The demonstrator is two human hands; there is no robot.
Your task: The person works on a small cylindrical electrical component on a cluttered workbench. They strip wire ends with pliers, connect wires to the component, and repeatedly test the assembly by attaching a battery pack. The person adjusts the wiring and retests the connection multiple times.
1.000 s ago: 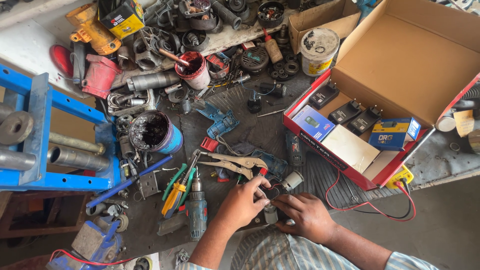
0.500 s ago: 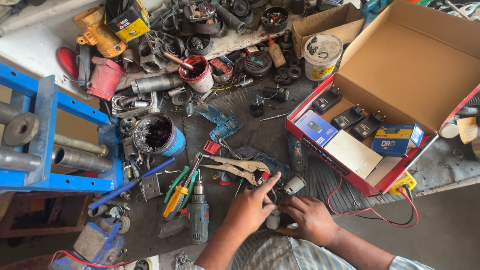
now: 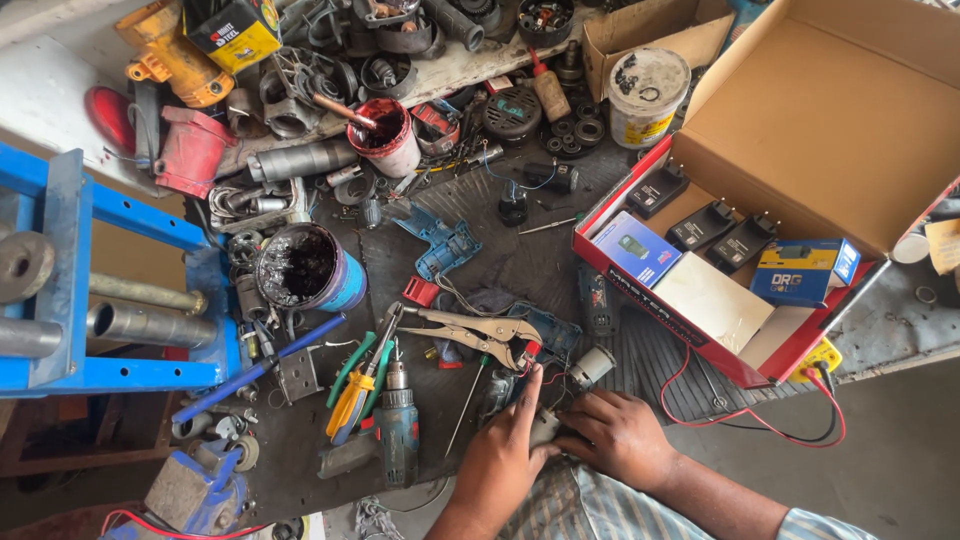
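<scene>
While palms face down, hands clasp motor part.

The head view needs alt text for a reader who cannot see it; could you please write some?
Left hand and right hand grip a small metal part on a cluttered workbench, near locking pliers and an open cardboard box.

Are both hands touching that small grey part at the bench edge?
Touching: the head view shows the left hand and right hand closed around the small grey part.

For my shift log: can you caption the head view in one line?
Both hands, left and right, grip a small grey motor part on a cluttered workbench, beside locking pliers.
</scene>
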